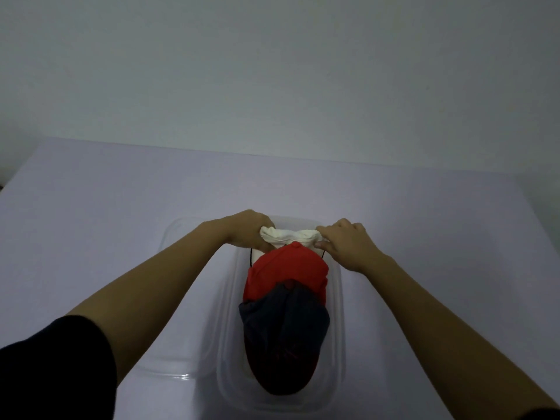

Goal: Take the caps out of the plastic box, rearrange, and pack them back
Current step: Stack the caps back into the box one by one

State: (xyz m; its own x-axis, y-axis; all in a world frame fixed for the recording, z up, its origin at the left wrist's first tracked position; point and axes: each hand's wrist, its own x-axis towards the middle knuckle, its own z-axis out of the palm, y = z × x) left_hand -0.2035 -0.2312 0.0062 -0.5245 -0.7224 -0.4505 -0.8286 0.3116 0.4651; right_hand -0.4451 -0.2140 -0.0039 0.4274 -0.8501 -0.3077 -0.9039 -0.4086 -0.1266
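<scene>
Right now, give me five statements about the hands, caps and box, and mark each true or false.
1. Both hands grip the white cap. True: the left hand and right hand pinch its two ends.
2. The red cap lies on the table outside the box. False: it sits inside the box.
3. The dark cap is nearest the camera. True.
4. The white cap is at the near end of the box. False: it is at the far end.
5. The box is opaque black. False: it is clear plastic.
</scene>
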